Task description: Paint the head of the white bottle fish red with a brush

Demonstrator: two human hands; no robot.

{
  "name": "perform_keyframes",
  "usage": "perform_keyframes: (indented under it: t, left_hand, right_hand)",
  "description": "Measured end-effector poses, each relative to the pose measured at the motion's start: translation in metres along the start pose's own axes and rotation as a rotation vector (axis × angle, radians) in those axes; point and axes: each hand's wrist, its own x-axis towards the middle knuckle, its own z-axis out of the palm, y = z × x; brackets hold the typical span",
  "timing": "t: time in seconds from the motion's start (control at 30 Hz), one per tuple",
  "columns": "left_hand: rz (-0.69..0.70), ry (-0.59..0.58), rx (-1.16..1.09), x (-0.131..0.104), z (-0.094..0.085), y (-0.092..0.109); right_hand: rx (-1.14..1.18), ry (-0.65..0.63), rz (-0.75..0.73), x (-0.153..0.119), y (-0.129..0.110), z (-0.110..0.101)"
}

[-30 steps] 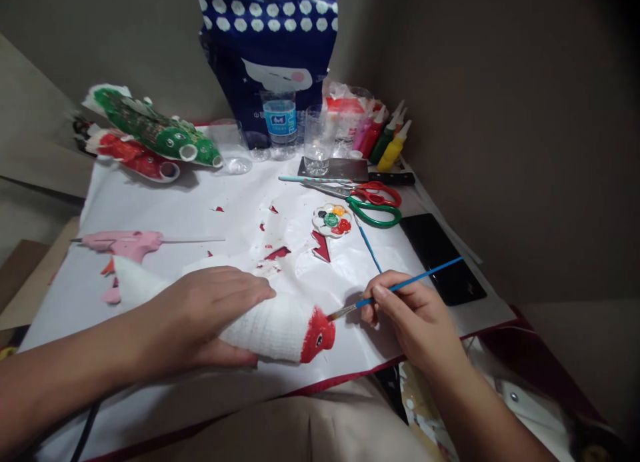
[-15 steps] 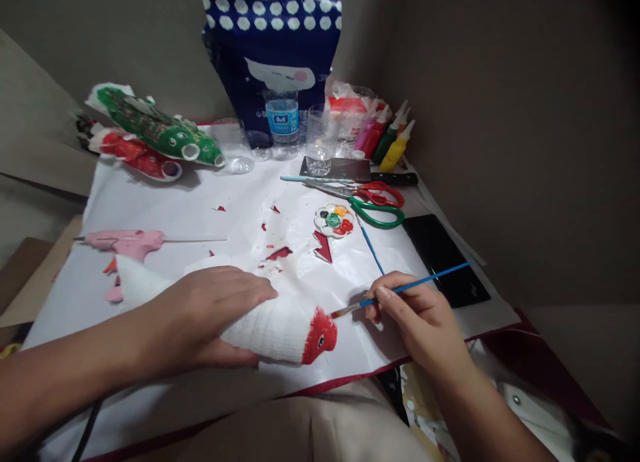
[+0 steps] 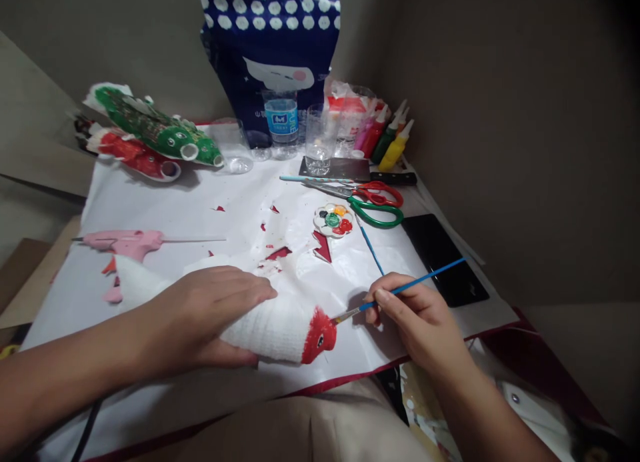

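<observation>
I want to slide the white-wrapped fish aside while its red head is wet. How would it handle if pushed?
The white-wrapped fish looks rounded, so it would probably roll once the left hand lets go. Its gauze-like wrap looks rough, so likely not slippery. The red head probably smears, since the paintbrush tip is at it.

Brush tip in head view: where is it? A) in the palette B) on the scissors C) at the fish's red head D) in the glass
C: the brush in the right hand has its tip at the red head of the white fish, which the left hand holds down.
</observation>
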Motion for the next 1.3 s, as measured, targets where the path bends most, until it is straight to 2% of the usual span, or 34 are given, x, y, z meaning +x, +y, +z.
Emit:
perform_keyframes:
  t: [0.13,0.23,0.4,0.73,0.87,1.17,1.3]
  left_hand:
    - [0.003,-0.003,0.003,0.000,0.001,-0.001]
    - [0.004,-0.010,0.015,0.000,0.001,-0.001]
    - [0.000,-0.011,-0.002,0.001,-0.001,0.000]
    - [0.009,0.001,-0.001,0.000,0.001,-0.002]
    - [0.025,0.002,0.016,0.000,0.000,-0.002]
    - [0.026,-0.005,0.007,0.000,0.001,0.000]
    - [0.032,-0.006,0.036,0.002,-0.001,0.002]
  right_hand:
    - [0.025,0.043,-0.011,0.000,0.001,0.000]
    - [0.070,0.027,0.022,0.000,0.002,-0.001]
    - [0.027,0.041,0.007,0.000,0.003,-0.002]
    - [0.095,0.015,-0.002,-0.001,0.003,-0.003]
    - [0.098,-0.019,0.052,-0.002,0.003,-0.003]
    - [0.088,0.020,0.000,-0.002,0.005,-0.002]
    - [-0.061,0.135,-0.102,0.012,-0.007,-0.009]
